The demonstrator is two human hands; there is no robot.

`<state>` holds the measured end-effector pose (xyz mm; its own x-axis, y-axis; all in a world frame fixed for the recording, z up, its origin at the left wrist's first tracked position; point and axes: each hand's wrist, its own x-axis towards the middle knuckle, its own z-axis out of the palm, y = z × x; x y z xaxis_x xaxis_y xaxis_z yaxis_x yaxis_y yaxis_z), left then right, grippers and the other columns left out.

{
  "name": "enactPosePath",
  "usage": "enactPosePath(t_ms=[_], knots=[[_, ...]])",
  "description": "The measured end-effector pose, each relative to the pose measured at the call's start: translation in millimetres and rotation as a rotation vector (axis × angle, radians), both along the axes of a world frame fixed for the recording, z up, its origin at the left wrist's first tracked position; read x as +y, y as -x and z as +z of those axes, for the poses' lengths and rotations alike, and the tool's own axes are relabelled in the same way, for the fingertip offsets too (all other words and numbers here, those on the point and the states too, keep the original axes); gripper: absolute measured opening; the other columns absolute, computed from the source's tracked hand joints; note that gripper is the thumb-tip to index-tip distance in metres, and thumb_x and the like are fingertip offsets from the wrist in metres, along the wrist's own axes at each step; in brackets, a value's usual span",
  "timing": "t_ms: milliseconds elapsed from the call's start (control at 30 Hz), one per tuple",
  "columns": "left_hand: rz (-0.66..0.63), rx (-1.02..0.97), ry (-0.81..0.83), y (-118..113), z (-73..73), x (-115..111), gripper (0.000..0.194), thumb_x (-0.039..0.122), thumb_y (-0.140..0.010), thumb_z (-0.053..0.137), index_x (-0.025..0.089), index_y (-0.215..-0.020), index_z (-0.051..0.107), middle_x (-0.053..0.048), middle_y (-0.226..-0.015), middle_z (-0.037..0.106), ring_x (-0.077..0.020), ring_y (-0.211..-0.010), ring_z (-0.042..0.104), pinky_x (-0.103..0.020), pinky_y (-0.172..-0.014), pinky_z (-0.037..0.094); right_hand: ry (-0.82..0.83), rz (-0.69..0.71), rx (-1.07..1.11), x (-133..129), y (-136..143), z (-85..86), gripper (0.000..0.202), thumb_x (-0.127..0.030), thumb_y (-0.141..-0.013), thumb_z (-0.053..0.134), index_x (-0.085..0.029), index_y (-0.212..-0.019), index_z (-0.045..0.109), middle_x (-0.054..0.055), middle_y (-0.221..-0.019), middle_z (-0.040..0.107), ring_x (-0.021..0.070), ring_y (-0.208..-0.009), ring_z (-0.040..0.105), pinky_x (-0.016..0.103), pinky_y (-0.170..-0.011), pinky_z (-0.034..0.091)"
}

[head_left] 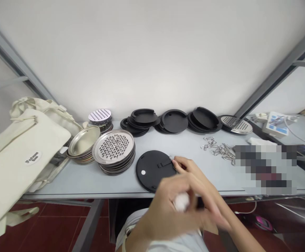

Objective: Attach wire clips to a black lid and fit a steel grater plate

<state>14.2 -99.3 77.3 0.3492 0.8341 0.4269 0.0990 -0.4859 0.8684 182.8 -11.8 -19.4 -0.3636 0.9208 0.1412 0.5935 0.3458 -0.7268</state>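
Note:
A black round disc (pixel 152 168) lies near the table's front edge, with a small white dot and a short slotted tab on its face. My right hand (pixel 187 167) is at the disc's right edge, thumb and fingers pinched on a small wire hook (pixel 171 158). Closer to the camera and smeared by motion, my left hand (pixel 170 206) curls its fingers around a small white roundish thing (pixel 181 202) whose kind is unclear. It hides the disc's lower right edge. Metal grater discs (pixel 114 147) with raised holes are stacked left of the black disc.
Shallow metal dishes (pixel 85 141) and a cream cloth bag (pixel 36 140) are at left. Several black round holders (pixel 173 120) line the wall. A perforated metal disc (pixel 236 125) sits right of them, with loose metal hooks (pixel 222 150) in front. Grey posts frame both sides.

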Motion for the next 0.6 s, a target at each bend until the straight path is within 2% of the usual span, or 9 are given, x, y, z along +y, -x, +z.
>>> enactPosePath(t_ms=[33, 100, 133, 233, 467, 533, 600], knots=[[0.034, 0.018, -0.004, 1, -9.7, 14, 0.012, 0.029, -0.084, 0.064, 0.020, -0.076, 0.065, 0.000, -0.076, 0.065, -0.0108, -0.067, 0.058, -0.022, -0.061, 0.044, -0.001, -0.002, 0.008, 0, 0, 0.1, 0.036, -0.036, -0.095, 0.036, -0.021, -0.063, 0.030, -0.005, -0.058, 0.036, 0.0118, -0.055, 0.036, 0.024, -0.053, 0.030], [0.236, 0.216, -0.143, 8, -29.9, 37, 0.011, 0.022, -0.090, 0.056, 0.019, -0.082, 0.063, -0.001, -0.084, 0.066, -0.0121, -0.078, 0.059, -0.024, -0.072, 0.042, -0.016, -0.009, 0.019, 0, 1, -1.0, 0.035, -0.036, -0.095, 0.036, -0.021, -0.063, 0.031, -0.005, -0.057, 0.035, 0.0117, -0.055, 0.035, 0.024, -0.052, 0.029], [0.267, 0.316, -0.183, 13, -39.1, 47, 0.011, 0.020, -0.091, 0.055, 0.020, -0.083, 0.062, 0.000, -0.085, 0.065, -0.0124, -0.080, 0.059, -0.024, -0.075, 0.041, -0.027, -0.013, 0.022, 0, 1, -2.0, 0.035, -0.035, -0.095, 0.036, -0.021, -0.063, 0.032, -0.005, -0.057, 0.035, 0.0115, -0.054, 0.035, 0.024, -0.052, 0.029], [0.325, 0.433, -0.197, 27, -58.1, 64, 0.010, 0.019, -0.091, 0.053, 0.022, -0.086, 0.061, 0.003, -0.088, 0.065, -0.0109, -0.081, 0.060, -0.023, -0.075, 0.039, -0.039, -0.022, 0.022, 1, 2, -4.5, 0.035, -0.034, -0.095, 0.038, -0.020, -0.063, 0.034, -0.006, -0.057, 0.034, 0.0109, -0.054, 0.034, 0.024, -0.053, 0.028], [0.312, 0.522, -0.140, 29, -70.6, 75, 0.017, 0.019, -0.095, 0.045, 0.026, -0.096, 0.061, 0.005, -0.095, 0.065, -0.0104, -0.085, 0.060, -0.022, -0.074, 0.039, -0.011, -0.013, 0.015, 1, 0, -4.6, 0.036, -0.034, -0.097, 0.037, -0.020, -0.064, 0.031, -0.006, -0.058, 0.032, 0.0106, -0.055, 0.033, 0.023, -0.054, 0.027], [0.340, 0.519, -0.115, 27, -73.0, 77, 0.017, 0.023, -0.096, 0.044, 0.026, -0.096, 0.061, 0.005, -0.096, 0.065, -0.0110, -0.087, 0.060, -0.022, -0.077, 0.040, -0.004, -0.014, 0.010, 1, 0, -5.3, 0.036, -0.035, -0.097, 0.036, -0.020, -0.065, 0.031, -0.006, -0.058, 0.032, 0.0107, -0.055, 0.033, 0.023, -0.054, 0.027], [0.349, 0.532, -0.086, 27, -74.9, 79, 0.011, 0.031, -0.093, 0.051, 0.026, -0.098, 0.059, 0.005, -0.099, 0.064, -0.0125, -0.090, 0.060, -0.023, -0.078, 0.041, -0.002, -0.012, 0.005, 1, 0, -6.2, 0.036, -0.035, -0.097, 0.036, -0.020, -0.065, 0.031, -0.006, -0.058, 0.034, 0.0109, -0.055, 0.034, 0.024, -0.054, 0.027]])
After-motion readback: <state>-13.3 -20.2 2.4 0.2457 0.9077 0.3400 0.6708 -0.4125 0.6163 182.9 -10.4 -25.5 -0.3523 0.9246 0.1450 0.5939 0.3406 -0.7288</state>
